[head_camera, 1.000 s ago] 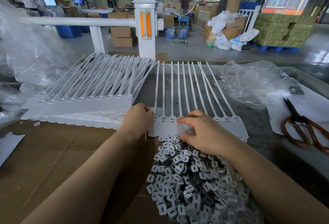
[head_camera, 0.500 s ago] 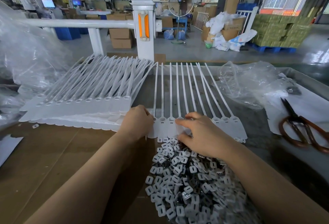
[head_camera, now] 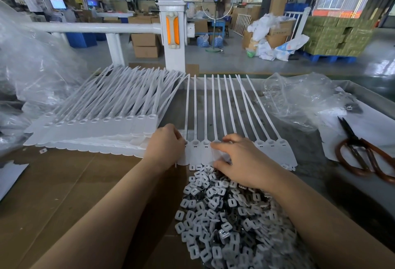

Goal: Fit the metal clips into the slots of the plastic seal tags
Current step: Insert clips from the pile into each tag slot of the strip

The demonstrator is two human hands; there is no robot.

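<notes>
With the clip pile (head_camera: 224, 217) nearest, right hand (head_camera: 243, 161) lies just past it, fingers loosely spread and pressing the seal tags (head_camera: 201, 151). Left hand (head_camera: 165, 146) is curled at the row's left end; can't tell what it's gripping. Both barely moved since before.

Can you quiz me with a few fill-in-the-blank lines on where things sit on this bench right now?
1. The pile of metal clips lies under the person's ____ forearm.
2. The scissors have ____ handles.
3. The big stack of seal tags lies to the ____ of the left hand.
4. The right hand rests on the row of seal tags, whose straps point ____ from the person.

Missing words: right; brown; left; away
</notes>
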